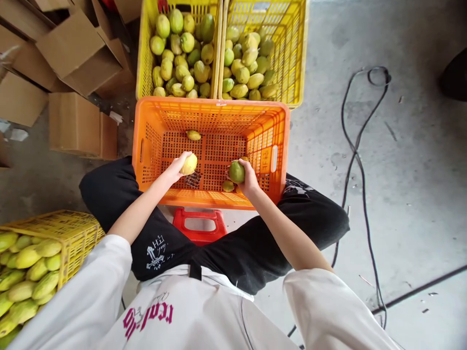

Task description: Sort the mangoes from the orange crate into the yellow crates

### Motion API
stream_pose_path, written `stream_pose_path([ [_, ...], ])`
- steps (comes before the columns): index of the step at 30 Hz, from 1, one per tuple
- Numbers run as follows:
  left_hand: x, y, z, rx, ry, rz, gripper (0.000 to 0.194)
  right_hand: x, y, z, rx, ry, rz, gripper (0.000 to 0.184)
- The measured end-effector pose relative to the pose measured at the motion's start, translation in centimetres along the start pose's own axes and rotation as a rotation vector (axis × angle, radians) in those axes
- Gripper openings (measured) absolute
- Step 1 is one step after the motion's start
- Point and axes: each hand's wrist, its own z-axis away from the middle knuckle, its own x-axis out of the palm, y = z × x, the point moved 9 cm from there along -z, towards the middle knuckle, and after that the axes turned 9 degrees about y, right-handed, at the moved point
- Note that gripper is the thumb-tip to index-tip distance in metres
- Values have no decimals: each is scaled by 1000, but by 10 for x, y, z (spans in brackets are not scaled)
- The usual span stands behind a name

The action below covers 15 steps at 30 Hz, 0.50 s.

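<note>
Picture a clock lying flat, with its middle in the orange crate. Nearest, at 6 o'clock, are the person's white T-shirt [204,311] and black trousers [251,253], knees spread wide. At 8 o'clock, a yellow plastic crate with holes [82,233] is heaped with long yellow-green fruit [27,256]. A red plastic stool [199,237] pokes out at 6 o'clock, by the near edge of the big orange plastic crate with holes [204,199].

Over that crate, at 9 o'clock, the left hand [178,165] is curled around a round pale-yellow fruit [189,164]. At 4 o'clock, the right hand [249,179] grips a round green fruit [237,172]. A small green fruit [228,186] lies just beside it in the crate, and a small yellow fruit [193,135] lies near the far wall.

Farther off, two more yellow crates stand side by side, one at 11 o'clock [143,63] and one at 1 o'clock [292,53], both holding fruit. Brown cardboard boxes [75,46] lie in a messy pile at 10 o'clock. The floor [317,121] is hard, grey and a bit stained, with little scraps on it. At 3 o'clock, a thin black cord [354,149] crosses over itself in loops.
</note>
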Motion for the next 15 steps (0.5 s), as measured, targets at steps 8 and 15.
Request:
stream_pose_path([
  [8,3,-30,-2,-199,-42,-58,28,-6,80,29,587,18,84,17],
  [15,1,-29,1,-217,-68,-85,35,38,-106,-50,-275,-85,354,41],
])
